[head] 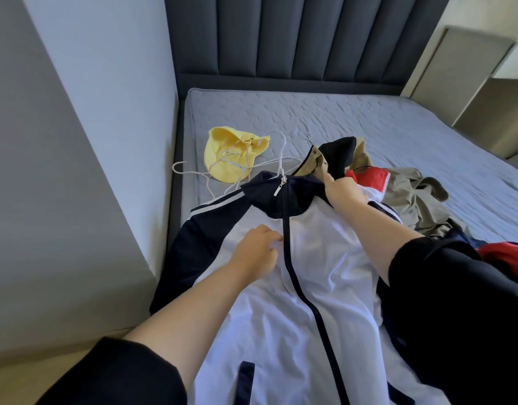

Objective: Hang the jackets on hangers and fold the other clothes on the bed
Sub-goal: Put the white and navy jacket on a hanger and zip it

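A white and navy zip-up track jacket (310, 273) lies front-up on the grey quilted bed (398, 127), filling the near half of the view from the centre down to 6 o'clock. Its navy zip is closed up to the collar. The hook of a white wire hanger (281, 154) sticks out of the collar toward 12 o'clock.

The left hand (257, 249) rests on the white chest panel just beside the zip, on its 9 o'clock side. Its fingers are bent with the tips on the cloth, but it cannot be told whether they pinch the fabric. The right hand (344, 190) grips the jacket at the shoulder next to the navy collar, fingers curled into the cloth and thumb pointing up.

At 11 o'clock from the collar lies a pale yellow crumpled garment (222, 153), with loose white and pink wire hangers (193, 172) tangled on and beside it. At 2 o'clock sits a heap of clothes: a tan and black jacket (333, 153), a red and white garment (368, 176) and a khaki garment (412, 200). A dark padded headboard (281, 39) stands at 12 o'clock.
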